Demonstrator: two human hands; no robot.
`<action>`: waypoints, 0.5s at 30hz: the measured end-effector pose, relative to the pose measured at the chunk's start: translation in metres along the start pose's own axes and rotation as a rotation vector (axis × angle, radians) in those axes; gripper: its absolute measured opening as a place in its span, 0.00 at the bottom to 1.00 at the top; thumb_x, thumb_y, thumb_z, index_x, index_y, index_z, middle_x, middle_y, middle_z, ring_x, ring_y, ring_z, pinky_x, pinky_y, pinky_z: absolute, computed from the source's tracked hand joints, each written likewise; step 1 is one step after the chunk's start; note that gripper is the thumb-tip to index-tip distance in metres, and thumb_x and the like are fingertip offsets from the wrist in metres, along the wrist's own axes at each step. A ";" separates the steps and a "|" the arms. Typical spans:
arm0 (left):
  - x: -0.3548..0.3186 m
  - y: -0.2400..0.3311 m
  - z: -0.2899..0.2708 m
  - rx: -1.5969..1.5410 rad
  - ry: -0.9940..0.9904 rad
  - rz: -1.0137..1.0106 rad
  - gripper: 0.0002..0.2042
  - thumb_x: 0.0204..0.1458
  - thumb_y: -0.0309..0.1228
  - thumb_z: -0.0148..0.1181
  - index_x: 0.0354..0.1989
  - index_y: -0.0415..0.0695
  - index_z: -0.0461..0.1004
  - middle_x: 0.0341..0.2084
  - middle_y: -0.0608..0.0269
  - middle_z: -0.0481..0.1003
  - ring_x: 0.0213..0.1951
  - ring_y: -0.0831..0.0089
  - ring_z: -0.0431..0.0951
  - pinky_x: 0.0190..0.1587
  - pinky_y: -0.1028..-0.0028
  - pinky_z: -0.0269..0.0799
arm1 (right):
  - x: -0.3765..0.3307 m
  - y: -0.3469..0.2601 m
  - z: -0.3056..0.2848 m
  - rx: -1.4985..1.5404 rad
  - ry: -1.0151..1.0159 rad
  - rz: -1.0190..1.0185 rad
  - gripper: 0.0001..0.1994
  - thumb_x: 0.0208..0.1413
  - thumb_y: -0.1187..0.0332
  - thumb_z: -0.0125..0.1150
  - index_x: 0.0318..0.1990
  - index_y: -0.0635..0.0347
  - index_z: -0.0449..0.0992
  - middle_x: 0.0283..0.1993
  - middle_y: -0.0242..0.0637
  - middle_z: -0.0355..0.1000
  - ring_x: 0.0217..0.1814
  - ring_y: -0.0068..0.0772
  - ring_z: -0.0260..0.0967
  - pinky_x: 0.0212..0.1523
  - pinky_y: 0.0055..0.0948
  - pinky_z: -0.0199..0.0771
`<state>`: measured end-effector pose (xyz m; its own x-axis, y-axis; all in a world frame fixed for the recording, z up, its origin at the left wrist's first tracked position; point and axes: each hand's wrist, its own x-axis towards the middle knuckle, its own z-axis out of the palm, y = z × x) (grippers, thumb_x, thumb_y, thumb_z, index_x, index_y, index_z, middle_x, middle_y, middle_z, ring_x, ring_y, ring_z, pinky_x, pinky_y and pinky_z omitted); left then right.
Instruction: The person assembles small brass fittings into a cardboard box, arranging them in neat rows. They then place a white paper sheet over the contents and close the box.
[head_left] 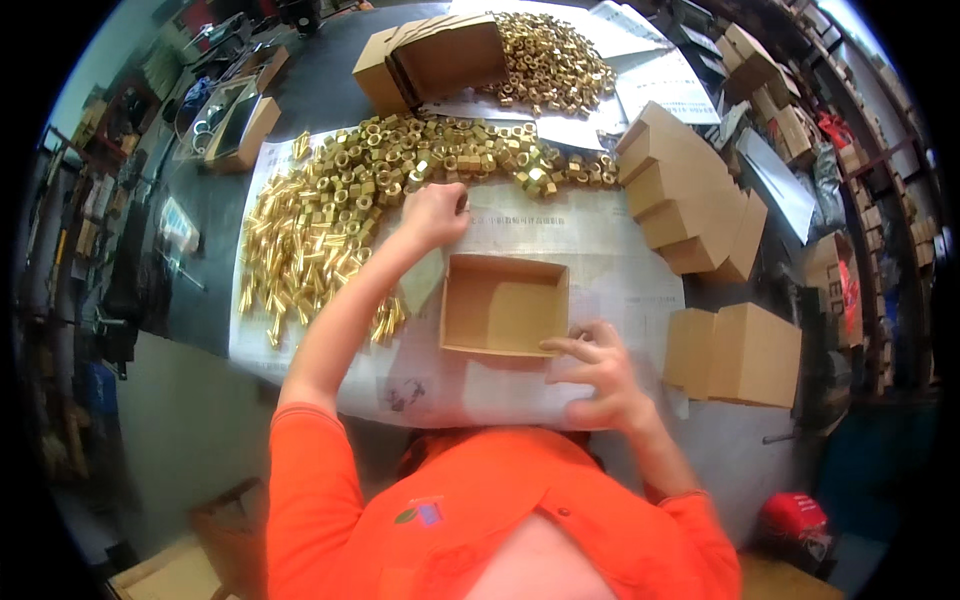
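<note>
An open cardboard box, with nothing in it, lies before me on the newspaper. My left hand reaches past the box's far left corner to the near edge of a heap of brass hex nuts. Its fingers are curled closed, and what they hold, if anything, is hidden. At the box's near right corner is my right hand, fingers apart, the fingertips at the cardboard wall. To the left of my left forearm spreads a pile of slim brass tube-like fittings.
Newspaper sheets cover much of the dark table. A tipped cardboard box stands at the back beside a heap of smaller brass nuts. Nested cardboard boxes lie on the right, with another carton nearer me. Shelves line the right side.
</note>
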<state>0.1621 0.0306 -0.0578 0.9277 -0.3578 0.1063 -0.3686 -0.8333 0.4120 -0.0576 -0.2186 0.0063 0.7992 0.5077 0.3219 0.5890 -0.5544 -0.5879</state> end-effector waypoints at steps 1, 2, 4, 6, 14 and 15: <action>-0.002 0.001 -0.003 0.006 -0.001 0.015 0.09 0.42 0.34 0.59 0.30 0.43 0.76 0.25 0.53 0.77 0.32 0.55 0.77 0.36 0.60 0.73 | -0.004 -0.006 0.003 -0.117 -0.047 0.013 0.17 0.23 0.67 0.54 0.28 0.58 0.78 0.49 0.36 0.73 0.45 0.42 0.64 0.46 0.33 0.65; -0.003 0.002 -0.005 0.012 -0.002 0.031 0.09 0.42 0.34 0.59 0.29 0.43 0.76 0.25 0.54 0.77 0.31 0.55 0.77 0.36 0.61 0.73 | -0.007 -0.004 0.007 -0.126 -0.024 0.033 0.16 0.23 0.67 0.55 0.27 0.58 0.78 0.48 0.35 0.73 0.43 0.42 0.64 0.46 0.33 0.65; -0.006 0.003 -0.011 0.040 0.019 0.066 0.08 0.42 0.33 0.58 0.28 0.43 0.76 0.24 0.54 0.77 0.30 0.55 0.77 0.35 0.61 0.72 | -0.009 0.008 0.020 -0.148 0.021 0.068 0.15 0.23 0.68 0.56 0.26 0.59 0.77 0.46 0.32 0.74 0.41 0.40 0.63 0.44 0.34 0.65; -0.011 0.007 -0.020 0.052 0.042 0.076 0.08 0.42 0.33 0.59 0.28 0.42 0.76 0.24 0.55 0.77 0.30 0.55 0.77 0.34 0.62 0.72 | -0.008 0.009 0.025 -0.134 0.033 0.055 0.15 0.24 0.69 0.57 0.28 0.60 0.76 0.41 0.34 0.73 0.35 0.39 0.62 0.39 0.34 0.66; -0.083 0.113 -0.014 -0.123 -0.092 0.344 0.05 0.43 0.30 0.60 0.28 0.44 0.74 0.24 0.60 0.76 0.26 0.64 0.78 0.27 0.67 0.72 | -0.011 0.012 0.035 -0.087 0.063 0.080 0.16 0.26 0.69 0.58 0.31 0.59 0.75 0.38 0.38 0.71 0.31 0.41 0.63 0.32 0.34 0.68; -0.082 0.114 -0.002 -0.061 -0.110 0.353 0.05 0.44 0.31 0.60 0.28 0.44 0.74 0.23 0.59 0.75 0.25 0.63 0.77 0.26 0.66 0.71 | -0.011 0.012 0.035 -0.084 0.063 0.079 0.16 0.26 0.69 0.58 0.30 0.59 0.75 0.37 0.39 0.71 0.31 0.41 0.63 0.33 0.34 0.68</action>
<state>0.0435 -0.0345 -0.0177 0.7311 -0.6644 0.1554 -0.6574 -0.6249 0.4211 -0.0634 -0.2079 -0.0301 0.8480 0.4192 0.3242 0.5295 -0.6456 -0.5503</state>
